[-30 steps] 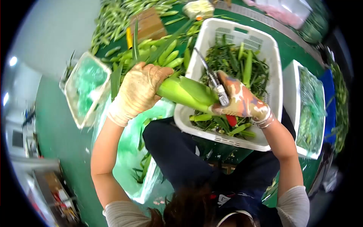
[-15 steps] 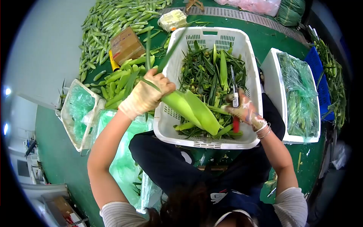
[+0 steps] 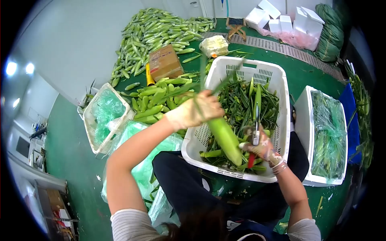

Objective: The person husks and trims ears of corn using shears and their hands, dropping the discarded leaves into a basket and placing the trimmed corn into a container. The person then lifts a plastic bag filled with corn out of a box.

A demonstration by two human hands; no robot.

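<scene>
My gloved left hand [image 3: 198,108] is closed round the leafy top of a green ear of corn [image 3: 226,140]. The ear slants down to the right over a white crate [image 3: 284,120], and long leaf ends stick up blurred above the fist. In my gloved right hand [image 3: 263,148] are red-handled shears [image 3: 256,120], their metal blade pointing up. The thumb side of this hand is close to the ear's lower end; whether they touch I cannot tell. Cut leaves and husks [image 3: 237,96] lie inside the crate.
Left of the crate are loose ears [image 3: 150,100], a cardboard box [image 3: 165,62] and green plastic bags [image 3: 134,150]. Behind them spreads a heap of wrapped corn [image 3: 157,36]. A white foam box [image 3: 307,160] with bagged corn stands on the right. My legs are against the crate's near side.
The view has tilted up, so the scene sits lower and further right, with more of the back wall showing. The ear has turned steeper, its lower end still near my right hand.
</scene>
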